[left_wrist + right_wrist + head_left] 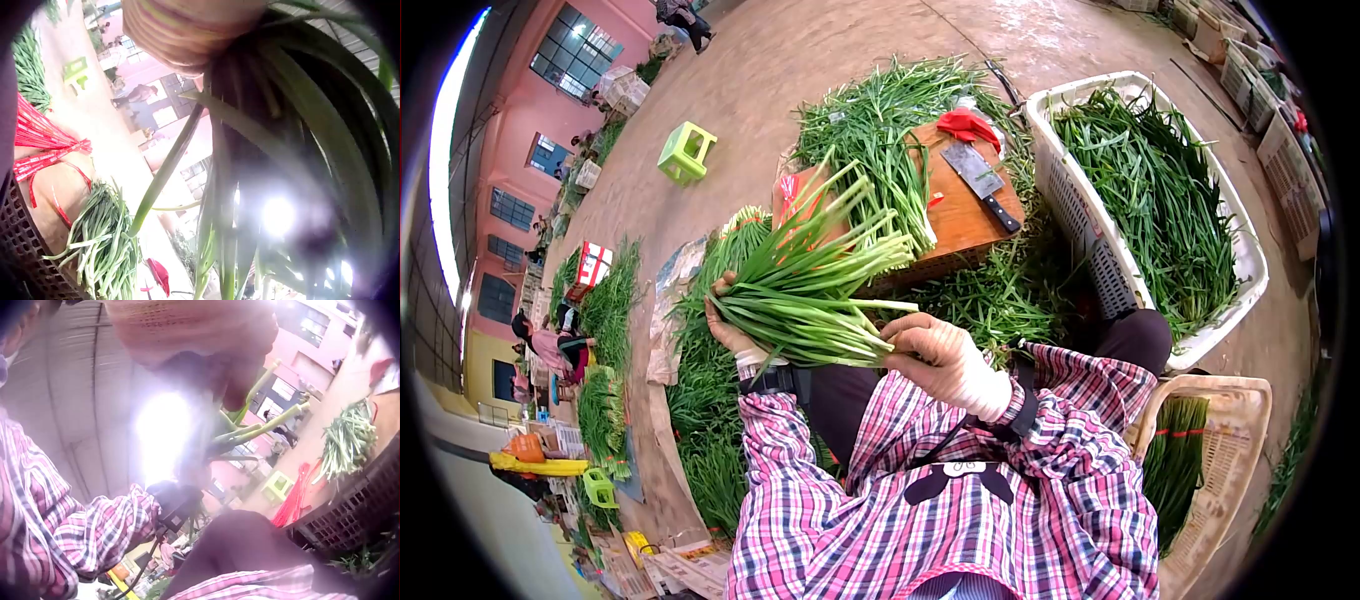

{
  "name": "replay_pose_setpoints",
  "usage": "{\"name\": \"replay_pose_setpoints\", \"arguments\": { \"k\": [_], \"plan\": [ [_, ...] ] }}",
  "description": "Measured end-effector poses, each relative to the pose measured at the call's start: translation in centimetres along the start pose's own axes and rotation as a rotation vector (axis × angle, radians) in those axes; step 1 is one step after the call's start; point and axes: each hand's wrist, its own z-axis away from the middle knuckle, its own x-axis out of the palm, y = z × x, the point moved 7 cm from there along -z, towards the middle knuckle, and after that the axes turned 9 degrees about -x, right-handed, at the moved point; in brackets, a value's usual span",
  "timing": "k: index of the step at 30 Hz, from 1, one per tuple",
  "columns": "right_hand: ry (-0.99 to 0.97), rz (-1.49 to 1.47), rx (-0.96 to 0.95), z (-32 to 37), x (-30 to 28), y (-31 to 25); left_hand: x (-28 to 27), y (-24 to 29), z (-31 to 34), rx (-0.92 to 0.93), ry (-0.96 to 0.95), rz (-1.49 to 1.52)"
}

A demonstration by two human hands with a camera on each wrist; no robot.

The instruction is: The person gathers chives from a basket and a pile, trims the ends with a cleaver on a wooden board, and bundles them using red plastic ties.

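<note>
A loose fan of garlic chives (820, 290) spreads across the lap in the head view, pale stem ends to the right. My left hand (730, 320) grips the leafy side of the bunch. At the stem ends, my right hand (940, 360) pinches a few stalks between thumb and fingers. The left wrist view shows long leaves (325, 125) hanging beside the left hand (194, 31). In the right wrist view, pale stalks (269, 428) stick out past the right hand (200, 337). Both hands wear light, thin gloves with bare fingertips.
Ahead, a wooden board (945, 225) on a crate carries a cleaver (978, 175), red ties (790, 190) and more chives (885, 195). A white basket (1050, 170) of greens stands right, a smaller basket (1245, 430) nearer. Bundled chives (710, 400) lie left; a green stool (687, 152) stands beyond.
</note>
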Motion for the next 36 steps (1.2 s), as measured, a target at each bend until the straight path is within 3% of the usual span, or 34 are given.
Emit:
{"name": "replay_pose_setpoints", "arguments": {
  "k": [3,4,5,8,9,13,18,22,23,25,26,29,30,31,33,34,35,36],
  "plan": [
    [0.150,-0.586,0.672,2.4,0.9,3.0,-0.9,0.0,-0.2,-0.048,0.039,0.024],
    [0.194,-0.561,0.711,2.5,0.4,3.4,-0.7,0.0,-0.1,-0.043,0.048,0.017],
    [0.330,-0.752,0.683,2.8,0.7,4.8,-0.7,0.0,-0.2,-0.053,0.036,0.028],
    [0.329,-0.838,0.856,2.4,0.2,5.5,-0.2,-0.6,-0.4,-0.117,-0.021,0.134],
    [0.370,-0.830,0.850,1.9,0.3,5.9,0.7,-0.9,-0.3,-0.162,-0.055,0.217],
    [0.188,-0.844,0.785,0.5,1.4,6.4,3.5,-2.2,0.1,-0.289,-0.091,0.321],
    [0.387,-0.758,0.734,-0.4,1.2,6.2,2.4,-2.5,0.0,-0.176,-0.032,0.138],
    [0.123,-0.930,0.895,1.5,1.1,5.3,1.7,-3.1,0.6,-0.122,0.139,0.088],
    [0.049,-0.979,0.785,1.5,0.9,4.9,1.2,-3.1,0.4,-0.123,0.124,0.078],
    [-0.032,-1.046,0.791,2.1,-0.4,3.3,1.2,-3.1,0.2,-0.122,0.095,0.059],
    [-0.146,-0.954,0.690,2.4,-1.3,3.4,1.5,-3.1,0.3,-0.160,0.086,0.066],
    [-0.382,-0.658,0.845,4.5,-4.8,3.1,2.1,-3.0,0.1,-0.188,0.063,0.092],
    [-0.449,-0.564,0.868,4.9,-6.1,2.9,1.7,-2.7,-0.4,-0.226,-0.127,0.073],
    [-0.516,-0.470,0.888,5.7,-7.5,3.0,1.8,-2.6,-0.2,-0.215,-0.070,0.077],
    [-0.800,0.529,0.477,6.8,-11.2,3.8,2.6,-2.4,0.2,-0.195,0.044,0.083],
    [-0.942,0.942,0.485,7.7,-12.3,4.5,2.4,-2.3,0.1,-0.175,0.047,0.056],
    [-0.931,1.146,0.585,8.3,-13.2,5.0,2.8,-2.4,0.1,-0.186,0.037,0.062],
    [-0.800,1.039,0.538,7.2,-12.9,4.2,3.4,-2.5,0.1,-0.195,0.025,0.069]
  ]
}}
